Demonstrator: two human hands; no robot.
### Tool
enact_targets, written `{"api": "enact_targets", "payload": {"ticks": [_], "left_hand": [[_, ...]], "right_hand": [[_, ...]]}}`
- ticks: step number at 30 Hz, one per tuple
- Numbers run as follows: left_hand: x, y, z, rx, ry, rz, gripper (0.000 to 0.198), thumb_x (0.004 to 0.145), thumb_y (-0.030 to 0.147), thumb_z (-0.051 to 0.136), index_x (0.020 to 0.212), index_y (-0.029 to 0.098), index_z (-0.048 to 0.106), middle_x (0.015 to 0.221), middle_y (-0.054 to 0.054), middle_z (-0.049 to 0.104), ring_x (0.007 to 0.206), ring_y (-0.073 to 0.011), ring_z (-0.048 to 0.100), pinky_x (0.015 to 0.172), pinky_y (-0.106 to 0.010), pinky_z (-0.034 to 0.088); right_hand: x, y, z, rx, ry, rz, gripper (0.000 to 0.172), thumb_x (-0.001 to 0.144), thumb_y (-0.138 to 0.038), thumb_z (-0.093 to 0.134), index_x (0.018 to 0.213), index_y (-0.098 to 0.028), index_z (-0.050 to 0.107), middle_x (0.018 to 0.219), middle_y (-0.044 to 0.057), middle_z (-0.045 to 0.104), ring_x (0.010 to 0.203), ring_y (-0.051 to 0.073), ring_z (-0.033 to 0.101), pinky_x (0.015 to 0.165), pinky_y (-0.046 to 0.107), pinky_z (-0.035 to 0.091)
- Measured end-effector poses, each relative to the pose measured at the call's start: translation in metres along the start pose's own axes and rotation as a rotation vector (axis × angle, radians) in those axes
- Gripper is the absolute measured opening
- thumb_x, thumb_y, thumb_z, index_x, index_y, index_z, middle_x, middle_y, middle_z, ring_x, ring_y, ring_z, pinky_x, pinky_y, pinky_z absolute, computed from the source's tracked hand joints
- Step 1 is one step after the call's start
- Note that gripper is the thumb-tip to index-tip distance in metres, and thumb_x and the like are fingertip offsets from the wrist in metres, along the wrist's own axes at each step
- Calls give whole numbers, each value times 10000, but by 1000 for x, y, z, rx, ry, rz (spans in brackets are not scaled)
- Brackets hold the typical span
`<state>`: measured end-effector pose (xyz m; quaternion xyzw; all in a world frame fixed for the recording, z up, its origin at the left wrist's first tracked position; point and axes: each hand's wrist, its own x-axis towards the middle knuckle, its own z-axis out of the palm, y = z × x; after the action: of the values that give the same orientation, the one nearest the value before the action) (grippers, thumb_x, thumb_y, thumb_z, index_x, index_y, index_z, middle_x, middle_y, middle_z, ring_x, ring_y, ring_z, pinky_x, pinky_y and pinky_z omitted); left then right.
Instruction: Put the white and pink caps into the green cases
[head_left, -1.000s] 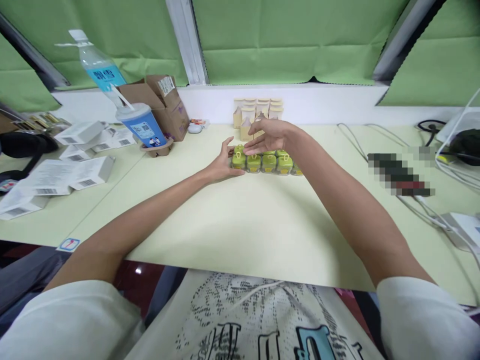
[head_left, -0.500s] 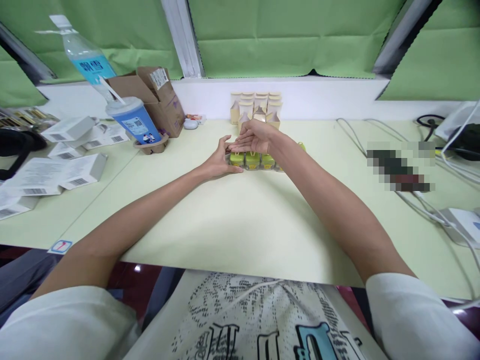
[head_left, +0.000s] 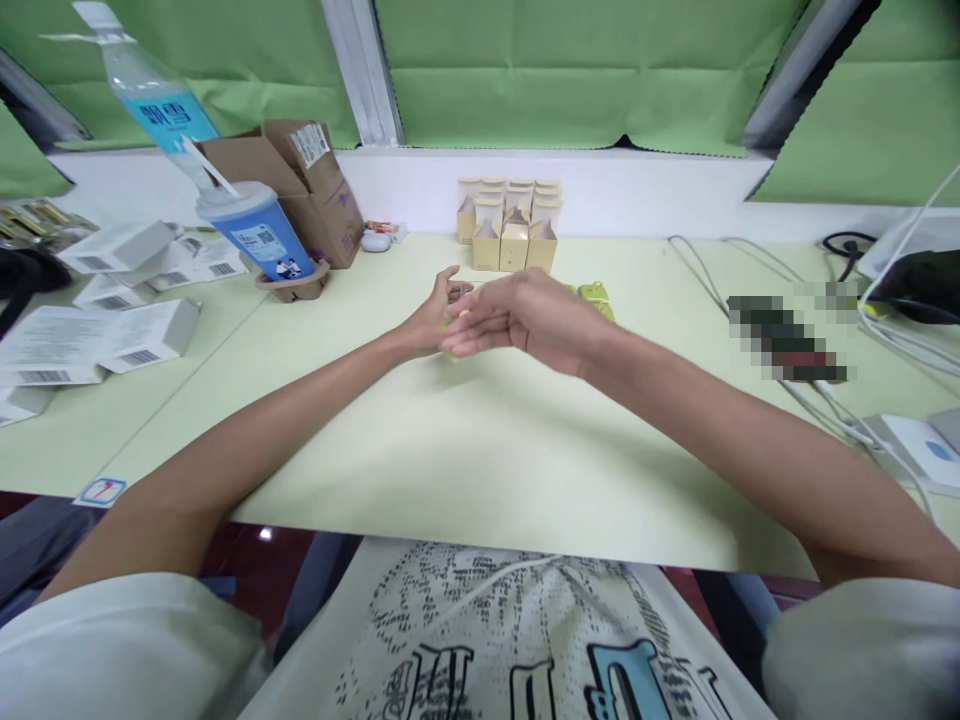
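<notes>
My right hand (head_left: 525,320) reaches across the pale green table (head_left: 480,450), its fingers stretched out together and pointing left. It covers most of a row of small green containers; one green container (head_left: 598,296) shows behind my wrist. My left hand (head_left: 433,315) meets it from the left with the thumb up and the fingers loosely curled and apart. A sliver of a green and yellow container (head_left: 452,350) shows between and under the two hands. I cannot tell whether either hand grips it.
Several small cream cartons (head_left: 510,215) stand by the back wall. At the left are a blue cup (head_left: 259,240) in a holder, a water bottle (head_left: 154,100), a cardboard box (head_left: 300,185) and white boxes (head_left: 142,335). Cables (head_left: 825,390) lie at the right.
My right hand has dropped from above the green row and come nearer to me, now hiding most of it. My left hand stays at the row's left end.
</notes>
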<state>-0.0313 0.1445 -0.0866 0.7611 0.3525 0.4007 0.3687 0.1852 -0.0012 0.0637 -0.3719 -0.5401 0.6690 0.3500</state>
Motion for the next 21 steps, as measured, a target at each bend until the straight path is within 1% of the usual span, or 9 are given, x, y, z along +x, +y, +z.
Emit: {"api": "enact_targets", "payload": {"ticks": [4, 7, 9, 10, 11, 12, 14, 17, 21], "left_hand": [[-2, 3, -1, 32, -6, -83, 1515, 546, 602, 1047, 1718, 264, 148, 1694, -265, 452, 1635, -434, 451, 1367, -669, 340], [-4, 10, 0, 53, -14, -112, 1520, 533, 574, 1055, 1713, 277, 144, 1711, -254, 435, 1650, -426, 433, 1380, -638, 336], [-5, 12, 0, 49, -9, -125, 1512, 534, 578, 1048, 1715, 292, 148, 1709, -241, 436, 1652, -430, 431, 1373, -631, 353], [-5, 13, 0, 47, -5, -127, 1500, 541, 581, 1045, 1715, 302, 155, 1702, -233, 444, 1650, -429, 435, 1372, -631, 355], [-5, 13, 0, 47, -2, -125, 1483, 550, 582, 1043, 1714, 316, 164, 1692, -223, 457, 1646, -426, 441, 1373, -634, 353], [-5, 13, 0, 48, 0, -121, 1468, 556, 580, 1043, 1712, 331, 174, 1682, -214, 470, 1640, -423, 450, 1374, -638, 349], [-4, 12, 0, 50, -2, -111, 1439, 568, 577, 1042, 1705, 347, 190, 1667, -205, 487, 1625, -417, 472, 1373, -645, 352], [-4, 14, 0, 43, -11, -93, 1406, 580, 551, 1037, 1685, 321, 199, 1642, -200, 505, 1606, -407, 497, 1370, -628, 369], [-5, 20, 0, 35, -23, -86, 1275, 597, 510, 1029, 1620, 314, 295, 1587, -170, 563, 1563, -416, 536, 1307, -620, 457]], "right_hand": [[-26, 30, -4, -35, -57, 171, 166, 934, 2, 659, 877, -123, 752, 966, 179, 859, 851, 216, 866, 908, 326, 730], [-30, 23, -17, -261, -145, 267, 119, 970, -84, 677, 935, -160, 761, 926, 154, 859, 777, 248, 848, 770, 392, 732], [-18, 8, -26, -596, -63, 94, 133, 988, -125, 658, 1002, -185, 776, 886, 113, 849, 734, 264, 816, 702, 428, 695], [-8, 0, -30, -790, 52, -69, 153, 981, -120, 658, 1029, -190, 785, 896, 97, 844, 773, 270, 809, 740, 440, 681], [5, -6, -33, -994, 181, -238, 170, 963, -112, 678, 1060, -189, 794, 940, 93, 843, 870, 283, 809, 834, 460, 669], [19, -9, -35, -1093, 276, -323, 196, 950, -108, 706, 1109, -173, 800, 1048, 118, 841, 1047, 324, 792, 987, 510, 628], [49, -6, -35, -1214, 300, -331, 223, 926, -113, 768, 1144, -140, 810, 1196, 170, 819, 1247, 390, 723, 1088, 544, 560], [83, 14, -31, -1401, 238, -284, 164, 965, -116, 715, 1086, -138, 823, 1261, 205, 787, 1258, 390, 699, 1018, 480, 558], [98, 29, -23, -1459, 206, -360, 241, 949, -62, 631, 1055, -156, 826, 1209, 183, 786, 1275, 374, 657, 942, 410, 531]]}}
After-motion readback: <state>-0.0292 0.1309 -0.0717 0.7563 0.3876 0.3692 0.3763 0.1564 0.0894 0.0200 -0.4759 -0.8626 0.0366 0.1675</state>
